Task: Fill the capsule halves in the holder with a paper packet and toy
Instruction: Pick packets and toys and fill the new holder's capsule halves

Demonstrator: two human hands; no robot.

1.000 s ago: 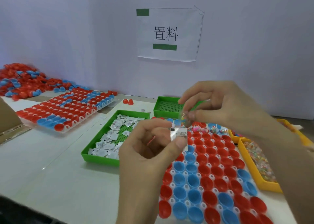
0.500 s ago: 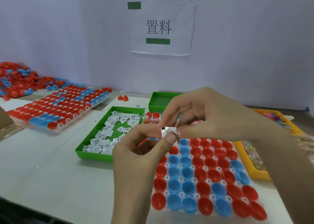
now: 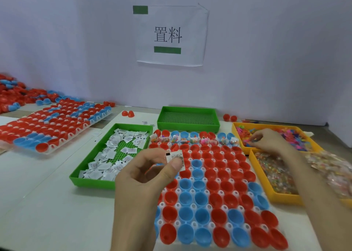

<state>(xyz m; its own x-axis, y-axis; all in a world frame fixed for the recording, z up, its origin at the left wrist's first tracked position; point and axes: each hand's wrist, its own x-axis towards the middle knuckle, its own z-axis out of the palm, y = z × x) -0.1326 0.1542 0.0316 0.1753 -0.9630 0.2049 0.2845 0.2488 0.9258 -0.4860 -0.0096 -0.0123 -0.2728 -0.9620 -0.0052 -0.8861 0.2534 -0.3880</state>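
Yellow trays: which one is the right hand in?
The far yellow tray, the one with loose bright pink and multicoloured toys; the right hand has its fingertips among them. The near yellow tray holds clear-wrapped pieces instead.

White paper sign (image 3: pixel 171 35) on the wall (image 3: pixel 76 41), 12 o'clock of frame centre: two large black printed characters, 置料, side by side in the middle of the sheet. A solid green bar sits at the sheet's 11 o'clock corner and a second green bar at 6 o'clock of the characters; neither carries writing.

Paper packet (image 3: pixel 176 158), 6 o'clock of centre, pinched in the left hand (image 3: pixel 144 176): black square at its 10 o'clock corner and rows of fine print, too small to read.

Loose packets (image 3: pixel 106 155) in the green tray (image 3: pixel 91 167), 8 o'clock of centre: same black marks and tiny print, unreadable.
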